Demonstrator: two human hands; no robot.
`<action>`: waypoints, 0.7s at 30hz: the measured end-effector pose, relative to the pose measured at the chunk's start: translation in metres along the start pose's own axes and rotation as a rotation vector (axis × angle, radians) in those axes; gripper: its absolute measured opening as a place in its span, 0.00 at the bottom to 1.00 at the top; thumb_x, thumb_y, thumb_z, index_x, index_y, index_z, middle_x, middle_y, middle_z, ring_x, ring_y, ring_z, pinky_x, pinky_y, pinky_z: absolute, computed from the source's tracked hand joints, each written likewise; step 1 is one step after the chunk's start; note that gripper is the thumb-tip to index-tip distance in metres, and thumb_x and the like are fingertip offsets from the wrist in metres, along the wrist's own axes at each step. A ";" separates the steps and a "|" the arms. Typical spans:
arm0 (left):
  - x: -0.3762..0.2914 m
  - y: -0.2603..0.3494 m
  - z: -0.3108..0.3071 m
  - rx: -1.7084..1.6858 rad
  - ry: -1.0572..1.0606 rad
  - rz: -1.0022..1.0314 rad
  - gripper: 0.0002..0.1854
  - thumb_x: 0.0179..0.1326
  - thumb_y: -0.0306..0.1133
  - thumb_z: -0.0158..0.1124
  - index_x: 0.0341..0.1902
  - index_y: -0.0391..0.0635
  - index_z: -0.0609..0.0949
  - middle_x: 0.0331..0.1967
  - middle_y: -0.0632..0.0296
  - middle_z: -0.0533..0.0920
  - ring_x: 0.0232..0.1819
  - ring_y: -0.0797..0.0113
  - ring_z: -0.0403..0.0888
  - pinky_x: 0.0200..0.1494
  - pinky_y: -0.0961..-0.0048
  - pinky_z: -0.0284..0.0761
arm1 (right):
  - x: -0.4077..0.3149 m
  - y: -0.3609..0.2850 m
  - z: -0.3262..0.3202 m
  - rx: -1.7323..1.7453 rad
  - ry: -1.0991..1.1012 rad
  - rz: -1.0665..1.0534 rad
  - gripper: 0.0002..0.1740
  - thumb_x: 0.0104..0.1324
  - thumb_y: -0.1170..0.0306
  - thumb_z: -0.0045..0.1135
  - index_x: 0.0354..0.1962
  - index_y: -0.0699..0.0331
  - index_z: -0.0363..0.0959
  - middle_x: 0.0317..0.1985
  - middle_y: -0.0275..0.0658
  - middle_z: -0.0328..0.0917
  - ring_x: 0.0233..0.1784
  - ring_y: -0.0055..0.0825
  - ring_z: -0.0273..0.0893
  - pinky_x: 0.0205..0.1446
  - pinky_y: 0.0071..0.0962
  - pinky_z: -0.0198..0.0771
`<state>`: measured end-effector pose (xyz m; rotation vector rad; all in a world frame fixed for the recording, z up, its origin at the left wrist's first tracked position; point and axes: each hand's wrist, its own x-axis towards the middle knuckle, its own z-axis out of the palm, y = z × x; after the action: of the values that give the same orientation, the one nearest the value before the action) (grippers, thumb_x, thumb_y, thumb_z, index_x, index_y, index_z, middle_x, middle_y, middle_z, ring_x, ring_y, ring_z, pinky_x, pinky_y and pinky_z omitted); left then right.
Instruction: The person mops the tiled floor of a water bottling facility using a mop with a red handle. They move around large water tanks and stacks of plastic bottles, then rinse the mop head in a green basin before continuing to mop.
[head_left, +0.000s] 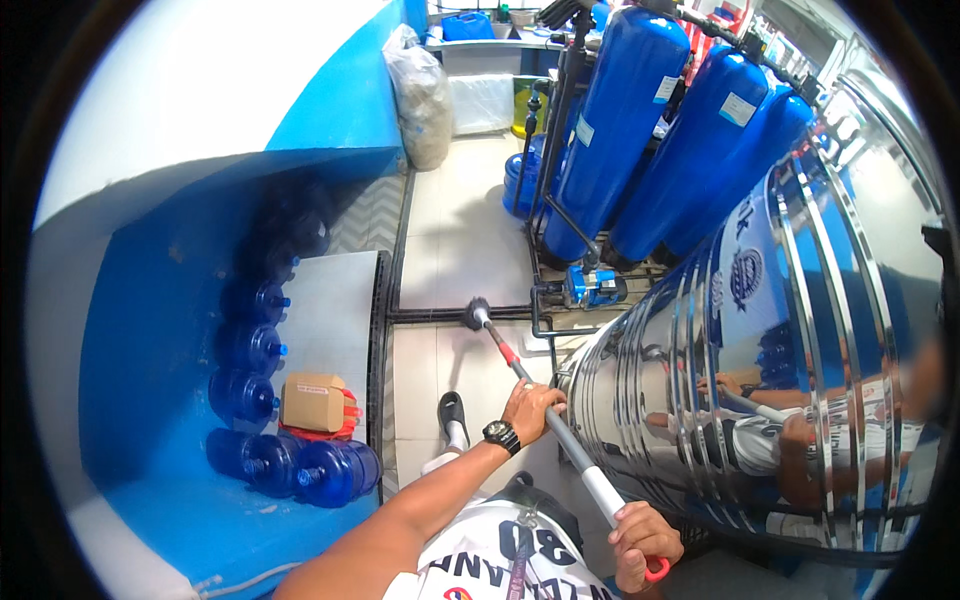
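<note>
A long pole with grey and white sections (574, 442) slants across the view, with a round dark-bristled brush head (477, 313) at its far end. That head is at the black pipes (435, 315) crossing the tiled floor; whether it touches them I cannot tell. My left hand (531, 411), with a black watch on its wrist, grips the pole's middle, just behind its red collar. Near the red looped end, my right hand (646, 544) is closed around the pole's white grip. Beside the pole on the right stands a shiny ribbed stainless steel tank (645, 375).
Tall blue filter tanks (615, 127) and a small blue pump (592, 286) stand ahead right. At left, blue water jugs (337, 472) line the wall beside a platform (330, 300) bearing a cardboard box (311, 403). A filled plastic bag (424, 105) stands further ahead.
</note>
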<state>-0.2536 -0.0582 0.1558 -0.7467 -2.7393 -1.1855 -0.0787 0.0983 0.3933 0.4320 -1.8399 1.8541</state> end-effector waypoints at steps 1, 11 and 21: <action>0.011 -0.009 -0.007 -0.052 0.007 0.009 0.05 0.63 0.36 0.68 0.39 0.51 0.85 0.32 0.61 0.85 0.40 0.57 0.83 0.55 0.55 0.72 | 0.009 0.009 0.008 -0.034 0.002 -0.012 0.15 0.67 0.69 0.64 0.23 0.60 0.70 0.20 0.33 0.77 0.25 0.28 0.78 0.45 0.42 0.77; 0.110 -0.149 -0.021 -0.043 -0.353 0.171 0.10 0.58 0.35 0.72 0.41 0.49 0.84 0.40 0.55 0.84 0.45 0.53 0.83 0.48 0.54 0.77 | 0.064 0.216 0.102 -0.280 0.257 0.419 0.10 0.74 0.72 0.55 0.31 0.65 0.71 0.33 0.38 0.80 0.44 0.33 0.80 0.69 0.50 0.69; 0.217 -0.281 -0.045 -0.131 -0.387 -0.307 0.25 0.58 0.30 0.67 0.61 0.53 0.77 0.72 0.47 0.71 0.72 0.40 0.68 0.71 0.48 0.69 | 0.176 0.386 0.162 -0.203 0.125 0.342 0.09 0.72 0.71 0.54 0.32 0.65 0.71 0.36 0.45 0.82 0.56 0.43 0.82 0.69 0.52 0.68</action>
<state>-0.5787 -0.1659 0.0526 -0.6415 -3.2125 -1.4215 -0.4540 -0.0308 0.1727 -0.0741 -2.0868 1.8290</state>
